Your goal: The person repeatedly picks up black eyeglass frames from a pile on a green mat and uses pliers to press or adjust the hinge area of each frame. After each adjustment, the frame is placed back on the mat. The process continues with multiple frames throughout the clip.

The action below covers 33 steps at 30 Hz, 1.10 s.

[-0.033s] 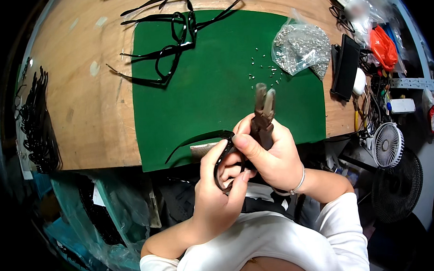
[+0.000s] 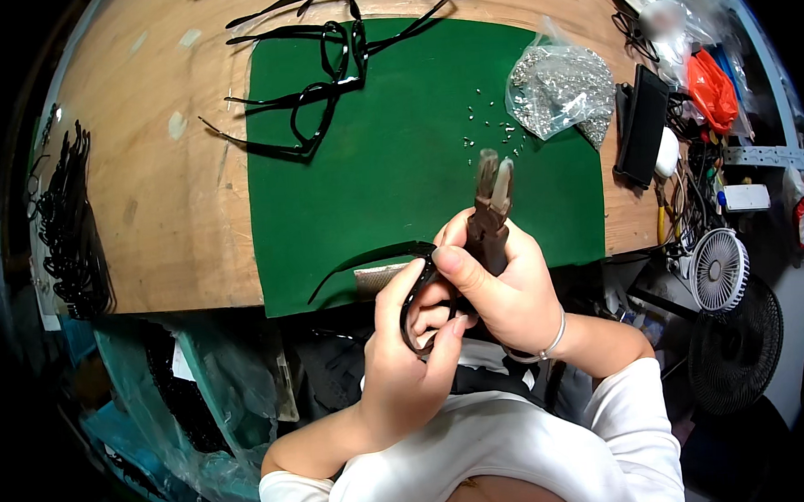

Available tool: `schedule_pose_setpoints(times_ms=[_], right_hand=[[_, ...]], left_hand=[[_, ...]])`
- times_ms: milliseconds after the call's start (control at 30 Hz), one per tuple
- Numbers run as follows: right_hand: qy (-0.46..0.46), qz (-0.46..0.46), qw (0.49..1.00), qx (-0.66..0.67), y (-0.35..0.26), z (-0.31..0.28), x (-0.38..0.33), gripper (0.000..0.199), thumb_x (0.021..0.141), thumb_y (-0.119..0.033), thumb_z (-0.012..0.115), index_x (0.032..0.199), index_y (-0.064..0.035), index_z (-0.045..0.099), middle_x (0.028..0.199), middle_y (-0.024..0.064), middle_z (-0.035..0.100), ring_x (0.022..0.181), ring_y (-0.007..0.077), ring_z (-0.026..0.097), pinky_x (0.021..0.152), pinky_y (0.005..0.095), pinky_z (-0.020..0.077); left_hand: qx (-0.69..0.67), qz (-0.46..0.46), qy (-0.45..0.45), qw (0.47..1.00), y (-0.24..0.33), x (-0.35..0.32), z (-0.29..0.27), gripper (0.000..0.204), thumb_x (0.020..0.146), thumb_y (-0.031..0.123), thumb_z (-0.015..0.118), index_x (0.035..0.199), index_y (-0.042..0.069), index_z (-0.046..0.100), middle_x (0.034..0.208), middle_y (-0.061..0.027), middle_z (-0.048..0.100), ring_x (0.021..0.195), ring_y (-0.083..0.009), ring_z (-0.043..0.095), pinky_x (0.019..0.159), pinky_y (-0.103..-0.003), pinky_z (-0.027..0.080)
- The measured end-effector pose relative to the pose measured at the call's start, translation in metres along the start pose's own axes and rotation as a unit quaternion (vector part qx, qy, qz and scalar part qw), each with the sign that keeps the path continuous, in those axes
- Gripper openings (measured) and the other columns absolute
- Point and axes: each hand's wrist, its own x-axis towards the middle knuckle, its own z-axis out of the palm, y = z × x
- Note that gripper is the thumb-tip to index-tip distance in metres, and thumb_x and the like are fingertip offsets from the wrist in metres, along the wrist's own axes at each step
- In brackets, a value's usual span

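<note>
Both hands meet close together (left hand (image 2: 405, 367) lower), fingers (image 2: 456, 265) curled.

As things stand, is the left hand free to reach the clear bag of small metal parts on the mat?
Probably not: the left hand is gripping a black eyeglass frame, and the right hand with pliers lies between it and the bag.

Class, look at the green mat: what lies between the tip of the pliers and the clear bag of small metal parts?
In the head view, a few loose small metal parts lie on the green mat between the pliers and the bag.
</note>
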Motion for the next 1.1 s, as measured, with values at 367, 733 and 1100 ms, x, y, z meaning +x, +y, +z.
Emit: schedule_pose_setpoints(times_ms=[367, 733, 1100], right_hand=[[-0.095, 0.286, 0.942, 0.15, -0.022, -0.015, 0.002, 0.025, 0.084, -0.031, 0.056, 0.083, -0.0078, 0.049, 0.061, -0.0028, 0.047, 0.049, 0.0013, 0.039, 0.04, 0.0151, 0.0279], [-0.381, 0.274, 0.854, -0.224, -0.057, -0.053, -0.003, 0.045, 0.088, -0.04, 0.045, 0.1, 0.0026, 0.051, 0.066, 0.0046, 0.05, 0.062, 0.0127, 0.048, 0.056, 0.0282, 0.0407], [-0.336, 0.168, 0.825, -0.422, -0.059, -0.045, 0.003, 0.039, 0.083, -0.036, 0.054, 0.083, 0.0031, 0.053, 0.056, 0.016, 0.052, 0.053, 0.0298, 0.055, 0.05, 0.0349, 0.0426]], left_hand=[[-0.229, -0.217, -0.113, 0.942, 0.031, 0.01, -0.026, 0.054, 0.078, -0.011, 0.048, 0.125, 0.002, 0.025, 0.103, -0.0178, 0.051, 0.076, -0.0158, 0.059, 0.07, -0.026, 0.05], [-0.229, -0.274, -0.154, 0.921, 0.036, 0.006, -0.04, 0.044, 0.078, -0.011, 0.048, 0.119, 0.0, 0.039, 0.098, -0.0136, 0.056, 0.073, -0.018, 0.061, 0.065, -0.028, 0.05], [-0.198, -0.306, -0.168, 0.916, 0.034, 0.006, -0.037, 0.043, 0.08, -0.009, 0.047, 0.12, 0.002, 0.038, 0.102, -0.0116, 0.055, 0.074, -0.0153, 0.06, 0.061, -0.022, 0.046]])
